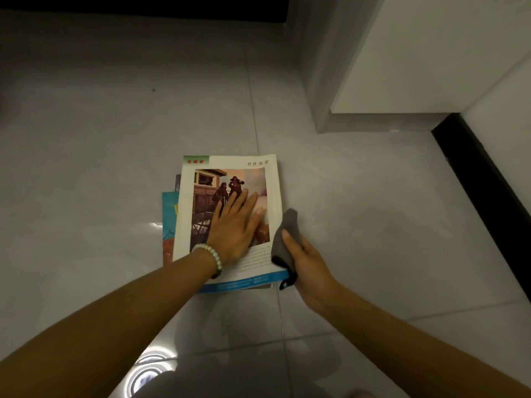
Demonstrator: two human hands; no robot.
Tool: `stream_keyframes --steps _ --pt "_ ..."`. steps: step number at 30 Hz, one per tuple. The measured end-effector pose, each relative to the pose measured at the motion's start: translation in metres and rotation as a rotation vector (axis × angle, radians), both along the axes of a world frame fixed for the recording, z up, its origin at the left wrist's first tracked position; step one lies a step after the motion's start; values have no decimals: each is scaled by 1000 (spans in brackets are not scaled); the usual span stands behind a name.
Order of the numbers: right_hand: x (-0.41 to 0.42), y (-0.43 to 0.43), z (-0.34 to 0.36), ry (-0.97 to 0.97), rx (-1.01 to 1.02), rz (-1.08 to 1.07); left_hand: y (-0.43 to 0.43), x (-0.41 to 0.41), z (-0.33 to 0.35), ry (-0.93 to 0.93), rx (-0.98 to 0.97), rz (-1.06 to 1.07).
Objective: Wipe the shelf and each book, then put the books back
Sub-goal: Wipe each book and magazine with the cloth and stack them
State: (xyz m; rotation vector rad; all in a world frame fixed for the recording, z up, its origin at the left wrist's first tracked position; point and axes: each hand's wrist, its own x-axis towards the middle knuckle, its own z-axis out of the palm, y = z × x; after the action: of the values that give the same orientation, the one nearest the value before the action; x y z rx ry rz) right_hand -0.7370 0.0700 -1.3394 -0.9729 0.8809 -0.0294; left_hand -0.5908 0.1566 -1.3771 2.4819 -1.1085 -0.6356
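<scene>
— Left of top book (227,165)?
— Peeking out on floor (86,168), lower books (168,216).
— On it?
— Pressing down, left hand (234,229), fingers flat.
— At its right edge?
— Gripping cloth (288,225), right hand (309,264), fingers curled.
— Progress?
— Probably mid-wiping; reshelving not yet begun.

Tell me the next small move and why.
Probably sweep the crumpled grey cloth, gripped in the right hand, across the white picture-covered top book: the left hand lies flat on its cover, and the cloth sits at its right edge.
</scene>
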Motion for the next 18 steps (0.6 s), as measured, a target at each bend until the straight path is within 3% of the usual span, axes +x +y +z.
stream_keyframes --steps 4,7,9,13,18 --pt "42 -13 33 -90 92 78 -16 19 66 660 -210 210" --pt "70 2 44 -148 62 138 -11 51 102 870 -288 467" --pt "84 15 45 -153 53 112 2 68 111 862 -248 483" --pt "96 26 51 -143 -44 116 24 85 116 644 -233 427" --pt "112 18 113 -328 -448 200 33 96 184 605 -465 304"
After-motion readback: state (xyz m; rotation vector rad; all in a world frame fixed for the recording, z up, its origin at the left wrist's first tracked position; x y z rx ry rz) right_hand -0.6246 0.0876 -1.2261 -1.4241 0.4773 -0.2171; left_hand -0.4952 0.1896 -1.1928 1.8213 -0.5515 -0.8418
